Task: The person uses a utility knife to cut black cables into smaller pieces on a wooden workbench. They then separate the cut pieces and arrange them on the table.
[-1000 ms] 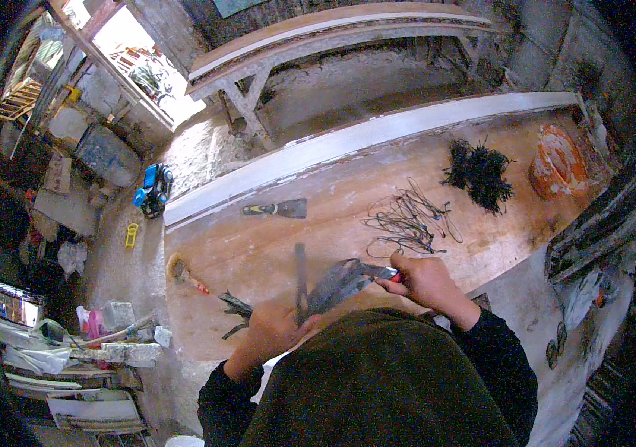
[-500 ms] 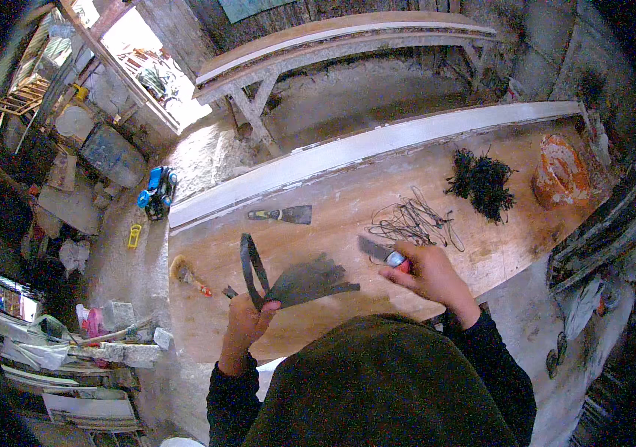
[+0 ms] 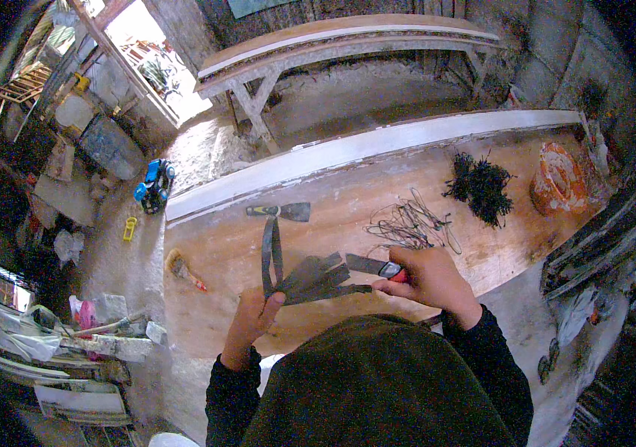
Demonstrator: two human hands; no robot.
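My left hand [image 3: 253,314] is closed on a bundle of dark flat strips [image 3: 312,279], which fan out to the right; one strip stands up as a loop [image 3: 271,253]. My right hand [image 3: 433,279] grips a broad-bladed knife [image 3: 388,270] by its red and grey handle. The blade points left, near the free ends of the strips; I cannot tell whether it touches them. Just beyond my right hand lies a loose tangle of thin dark cord [image 3: 411,223]. Beyond the loop, a putty knife [image 3: 279,211] lies on the wooden table [image 3: 206,320].
A paintbrush [image 3: 184,270] lies at the table's left. A pile of short black strands [image 3: 479,188] and an orange-and-white smeared container [image 3: 556,182] are at the right. A long white board [image 3: 377,145] runs along the far edge. Behind stands a wooden bench [image 3: 347,41].
The knife has moved slightly left and down, toward the strips. The strips' loop has turned more upright and shifted right, and its fanned ends have spread a little.
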